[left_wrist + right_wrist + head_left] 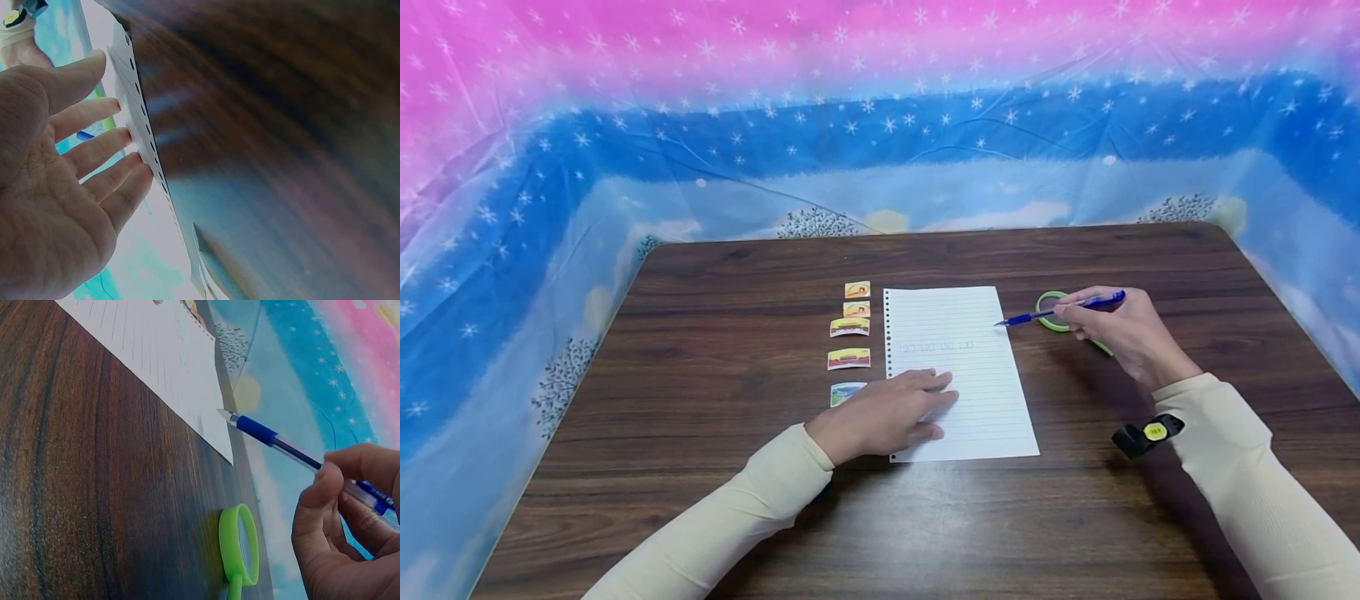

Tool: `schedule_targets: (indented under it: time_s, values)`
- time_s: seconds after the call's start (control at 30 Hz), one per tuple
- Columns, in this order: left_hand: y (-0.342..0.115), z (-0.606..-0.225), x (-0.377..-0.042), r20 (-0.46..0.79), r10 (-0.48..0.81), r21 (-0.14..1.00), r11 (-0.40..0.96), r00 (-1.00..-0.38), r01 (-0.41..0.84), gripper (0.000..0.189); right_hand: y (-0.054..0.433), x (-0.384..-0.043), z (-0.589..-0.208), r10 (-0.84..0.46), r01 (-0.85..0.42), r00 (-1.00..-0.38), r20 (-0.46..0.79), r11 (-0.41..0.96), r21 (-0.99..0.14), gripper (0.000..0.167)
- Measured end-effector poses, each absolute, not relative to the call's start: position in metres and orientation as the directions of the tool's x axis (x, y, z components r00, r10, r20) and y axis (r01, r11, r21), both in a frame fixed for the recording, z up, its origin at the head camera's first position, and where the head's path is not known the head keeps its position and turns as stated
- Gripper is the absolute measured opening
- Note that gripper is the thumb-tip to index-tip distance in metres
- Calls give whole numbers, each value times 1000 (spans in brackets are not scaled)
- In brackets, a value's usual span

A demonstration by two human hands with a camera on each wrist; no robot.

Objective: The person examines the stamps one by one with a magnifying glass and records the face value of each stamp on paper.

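Note:
A lined sheet of paper (970, 417) with punched holes down its left edge lies on the table, with a faint row of digits written across it. My left hand (895, 412) rests on the sheet's lower left part, its fingers spread and fairly straight; the left wrist view shows its palm (56, 206). Above the sheet's right edge, my right hand (1112, 325) pinches a blue pen (1021, 319) between thumb and fingers. In the right wrist view the pen's tip (224, 413) points toward the paper (144, 350). Whether the tip touches it I cannot tell.
Under and beside the right hand lies a green-rimmed magnifying glass (1047, 323). A column of small picture cards (848, 358) runs along the sheet's left side, the lowest partly covered by the left hand. Patterned cloth (820, 142) hangs behind the brown table (700, 333).

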State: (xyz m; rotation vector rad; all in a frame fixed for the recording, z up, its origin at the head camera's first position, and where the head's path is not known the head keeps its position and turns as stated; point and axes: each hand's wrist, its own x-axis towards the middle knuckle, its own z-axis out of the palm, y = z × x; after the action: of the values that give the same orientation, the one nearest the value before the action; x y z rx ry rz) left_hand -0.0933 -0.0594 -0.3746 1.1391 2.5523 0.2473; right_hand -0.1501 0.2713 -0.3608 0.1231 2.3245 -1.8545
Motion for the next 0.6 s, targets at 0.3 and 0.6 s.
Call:
schedule_targets:
  time_s: [0.3, 0.6]
  values:
    - [-59, -374, -93, -242, 741, 291, 671, -627, 681, 54, 267, -154, -364, -92, 146, -983, -160, 135, -980, 32]
    - [-58, -373, -92, -242, 742, 289, 670, -625, 683, 56, 264, -156, -369, -107, 97, -988, -108, 104, -990, 35]
